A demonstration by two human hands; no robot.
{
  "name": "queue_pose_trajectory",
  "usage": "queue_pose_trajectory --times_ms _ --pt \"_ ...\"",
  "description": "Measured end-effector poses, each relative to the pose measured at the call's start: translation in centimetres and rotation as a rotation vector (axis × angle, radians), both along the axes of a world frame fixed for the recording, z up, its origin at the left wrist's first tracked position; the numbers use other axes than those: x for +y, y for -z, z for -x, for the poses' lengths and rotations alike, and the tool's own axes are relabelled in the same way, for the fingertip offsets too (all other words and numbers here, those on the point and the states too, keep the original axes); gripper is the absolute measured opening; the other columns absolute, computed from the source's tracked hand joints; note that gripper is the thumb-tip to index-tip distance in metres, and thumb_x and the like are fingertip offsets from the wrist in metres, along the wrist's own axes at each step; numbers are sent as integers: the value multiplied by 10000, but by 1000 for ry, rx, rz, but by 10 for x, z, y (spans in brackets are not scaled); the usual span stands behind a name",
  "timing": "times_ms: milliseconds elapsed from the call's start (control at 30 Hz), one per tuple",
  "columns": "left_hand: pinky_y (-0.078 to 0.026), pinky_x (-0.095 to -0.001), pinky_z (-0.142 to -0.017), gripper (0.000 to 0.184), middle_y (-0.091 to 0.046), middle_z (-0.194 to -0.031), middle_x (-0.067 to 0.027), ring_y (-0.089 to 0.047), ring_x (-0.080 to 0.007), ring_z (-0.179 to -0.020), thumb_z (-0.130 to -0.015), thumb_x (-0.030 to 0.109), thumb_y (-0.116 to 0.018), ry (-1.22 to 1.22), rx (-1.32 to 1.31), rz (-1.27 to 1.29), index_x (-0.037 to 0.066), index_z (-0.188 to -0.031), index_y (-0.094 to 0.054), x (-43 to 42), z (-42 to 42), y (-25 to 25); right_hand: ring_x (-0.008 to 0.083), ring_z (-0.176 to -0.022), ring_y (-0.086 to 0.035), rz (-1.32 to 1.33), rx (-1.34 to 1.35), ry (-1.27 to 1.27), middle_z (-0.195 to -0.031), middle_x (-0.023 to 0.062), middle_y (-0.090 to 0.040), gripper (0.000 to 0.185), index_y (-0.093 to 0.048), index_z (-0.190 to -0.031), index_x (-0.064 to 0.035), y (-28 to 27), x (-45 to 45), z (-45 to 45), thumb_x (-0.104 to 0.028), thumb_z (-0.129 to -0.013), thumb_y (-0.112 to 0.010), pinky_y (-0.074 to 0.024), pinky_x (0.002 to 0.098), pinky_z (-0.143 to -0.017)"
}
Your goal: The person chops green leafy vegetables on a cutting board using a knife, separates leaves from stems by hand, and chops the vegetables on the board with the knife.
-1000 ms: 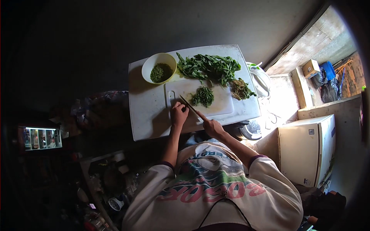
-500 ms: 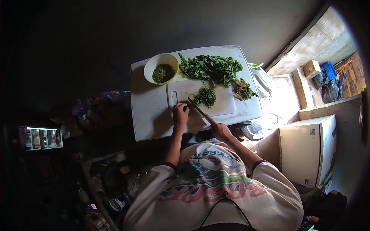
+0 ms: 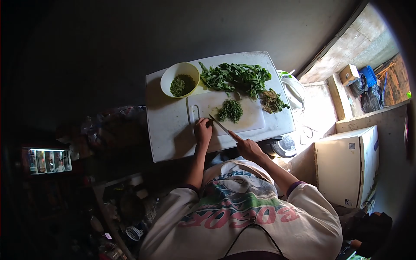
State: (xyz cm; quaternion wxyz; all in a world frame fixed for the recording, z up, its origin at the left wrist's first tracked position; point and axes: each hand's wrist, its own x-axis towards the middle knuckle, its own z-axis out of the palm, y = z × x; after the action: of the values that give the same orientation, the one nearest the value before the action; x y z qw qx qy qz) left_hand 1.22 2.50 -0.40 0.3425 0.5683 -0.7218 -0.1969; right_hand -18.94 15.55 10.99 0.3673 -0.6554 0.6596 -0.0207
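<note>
My right hand [image 3: 250,150] is wrapped round the handle of a kitchen knife [image 3: 220,125], whose blade slants up and left over the cutting board's near edge. The tip lies close beside my left hand [image 3: 203,131], which rests on the near left part of the white cutting board [image 3: 251,122] with its fingers curled together. A small dark bit shows at those fingertips, too small to name. Just beyond the blade sits a pile of chopped greens [image 3: 230,110] on the board.
A pale yellow bowl [image 3: 168,80] with chopped greens stands at the table's far left. Whole leafy greens [image 3: 242,76] lie behind the board, and a heap of stems and roots [image 3: 273,102] lies at its right. The white table [image 3: 167,136] ends near my body.
The knife blade has shifted slightly left, its tip now nearer my left fingers. My left hand stays in almost the same place, and the greens look unchanged.
</note>
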Motion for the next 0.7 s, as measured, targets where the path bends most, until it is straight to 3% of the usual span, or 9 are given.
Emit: queue_pose_trajectory --times_ms 200,333,500,567,700 --pt "-539 -428 -784 203 -682 -965 -155 -661 -361 -900 -737 43 -707 13 53 -21 -15 -931 -704 -1 -1 2 452 -763 -684 3 -37 38 -793 284 -674 797 -140 -1587 -373 35 -6 -16 -105 -922 -488 -521 562 -697" --pt "-532 -429 -754 190 -666 -942 -153 -655 -362 -880 -734 51 -715 42 31 -6 -3 -915 -706 0 -3 -2 460 -722 -669 153 -86 50 -768 278 -668 779 -151 -1583 -373 59 -31 -27 -116 -928 -485 -508 570 -661" --pt "-532 -416 -737 163 -657 -917 -148 -650 -361 -851 -719 60 -724 54 -38 -15 9 -873 -709 2 -4 -8 465 -705 -661 166 -94 33 -772 272 -671 761 -160 -1582 -357 46 -38 -22 -124 -933 -481 -498 580 -643" --pt "-531 -413 -733 152 -656 -900 -145 -650 -358 -836 -714 64 -727 42 -29 -20 13 -856 -710 2 -2 -10 441 -764 -683 109 -53 22 -815 269 -681 789 -149 -1581 -402 41 -33 -16 -119 -928 -489 -523 559 -708" --pt "-535 -403 -739 123 -682 -879 -141 -666 -342 -826 -739 90 -738 15 71 -19 23 -842 -731 0 -1 -5 448 -777 -681 39 -42 29 -812 280 -677 779 -155 -1580 -400 40 -13 1 -119 -932 -483 -520 562 -726"
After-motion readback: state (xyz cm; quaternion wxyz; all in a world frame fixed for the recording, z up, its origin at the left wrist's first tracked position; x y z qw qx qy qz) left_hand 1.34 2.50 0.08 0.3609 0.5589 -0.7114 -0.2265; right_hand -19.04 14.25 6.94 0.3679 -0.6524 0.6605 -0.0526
